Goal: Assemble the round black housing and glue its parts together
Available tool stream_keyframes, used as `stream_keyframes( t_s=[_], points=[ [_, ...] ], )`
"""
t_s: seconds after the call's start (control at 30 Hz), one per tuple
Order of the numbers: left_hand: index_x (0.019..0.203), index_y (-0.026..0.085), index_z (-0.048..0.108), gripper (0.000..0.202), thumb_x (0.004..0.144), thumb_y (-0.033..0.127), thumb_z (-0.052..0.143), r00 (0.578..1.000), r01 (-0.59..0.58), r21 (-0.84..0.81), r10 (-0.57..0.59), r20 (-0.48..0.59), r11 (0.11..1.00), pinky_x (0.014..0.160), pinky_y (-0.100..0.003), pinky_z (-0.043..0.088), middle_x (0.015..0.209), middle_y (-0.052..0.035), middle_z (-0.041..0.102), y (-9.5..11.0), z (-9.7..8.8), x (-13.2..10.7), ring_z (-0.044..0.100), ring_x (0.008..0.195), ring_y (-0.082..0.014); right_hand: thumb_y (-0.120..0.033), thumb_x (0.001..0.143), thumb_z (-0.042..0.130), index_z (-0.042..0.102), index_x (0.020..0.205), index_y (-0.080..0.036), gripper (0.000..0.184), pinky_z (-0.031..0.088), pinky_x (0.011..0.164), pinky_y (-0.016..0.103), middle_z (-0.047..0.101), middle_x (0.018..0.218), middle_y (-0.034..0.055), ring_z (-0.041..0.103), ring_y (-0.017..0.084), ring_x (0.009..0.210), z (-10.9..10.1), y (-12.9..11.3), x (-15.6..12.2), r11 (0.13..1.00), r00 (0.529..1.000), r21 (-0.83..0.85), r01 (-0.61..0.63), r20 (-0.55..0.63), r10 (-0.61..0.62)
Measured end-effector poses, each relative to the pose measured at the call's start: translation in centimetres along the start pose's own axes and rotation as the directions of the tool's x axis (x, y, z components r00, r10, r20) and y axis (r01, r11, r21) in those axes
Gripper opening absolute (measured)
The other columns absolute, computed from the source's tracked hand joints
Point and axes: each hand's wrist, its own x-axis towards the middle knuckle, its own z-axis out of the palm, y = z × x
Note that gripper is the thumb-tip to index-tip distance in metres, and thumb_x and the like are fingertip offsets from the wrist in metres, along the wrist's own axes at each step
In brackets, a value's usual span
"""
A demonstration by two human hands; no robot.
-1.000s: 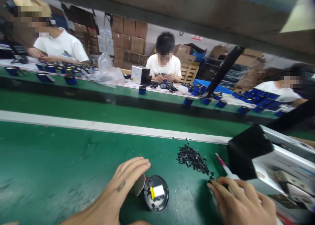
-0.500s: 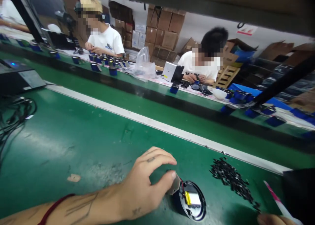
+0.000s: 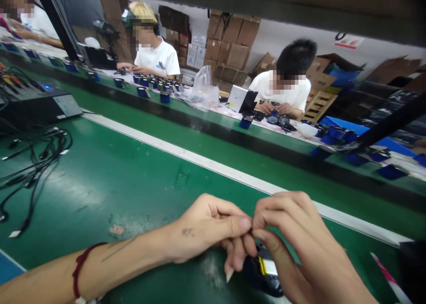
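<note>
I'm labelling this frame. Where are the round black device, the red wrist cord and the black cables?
round black device (image 3: 266,273), head view, yellow-and-white battery inside.
red wrist cord (image 3: 78,268), head view, band across left wrist.
black cables (image 3: 36,157), head view, tangled loops.

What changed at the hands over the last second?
The right hand came in from the right edge and now meets the left hand fingertip to fingertip above the round black device, pinching something too small to make out. The left hand lifted off the device's side. The device stays on the green belt, battery up.
</note>
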Motion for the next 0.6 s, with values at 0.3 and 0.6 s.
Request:
stream_keyframes(
  t_s=[0.3, 0.6],
  points=[
    [0.085, 0.008, 0.070, 0.026, 0.073, 0.029, 0.080, 0.984, -0.067, -0.007, 0.065, -0.168, 0.998, 0.048, -0.022, 0.052, 0.070, -0.0060, 0.069, 1.4, -3.5, 0.8, 0.063, 0.054, -0.0115, -0.050, 0.091, 0.058, 0.063, 0.099, -0.026, 0.027, 0.054, 0.062, 0.024, 0.066, 0.090, -0.0007, 0.066, 0.015, 0.075, 1.5, 3.0, 1.0, 0.939, 0.940, -0.047, -0.340, -0.029, 0.339],
    [0.088, 0.006, 0.070, 0.033, 0.072, 0.032, 0.081, 0.960, -0.028, 0.049, 0.041, -0.277, 0.998, 0.059, -0.025, 0.053, 0.073, -0.0060, 0.069, -0.2, -4.6, 1.3, 0.064, 0.059, -0.0109, -0.042, 0.092, 0.052, 0.065, 0.074, -0.031, 0.025, 0.059, 0.070, 0.021, 0.066, 0.105, -0.0037, 0.067, 0.015, 0.094, 2.9, 3.5, -2.2, 0.944, 0.919, -0.041, -0.328, 0.218, 0.329]
  ],
)
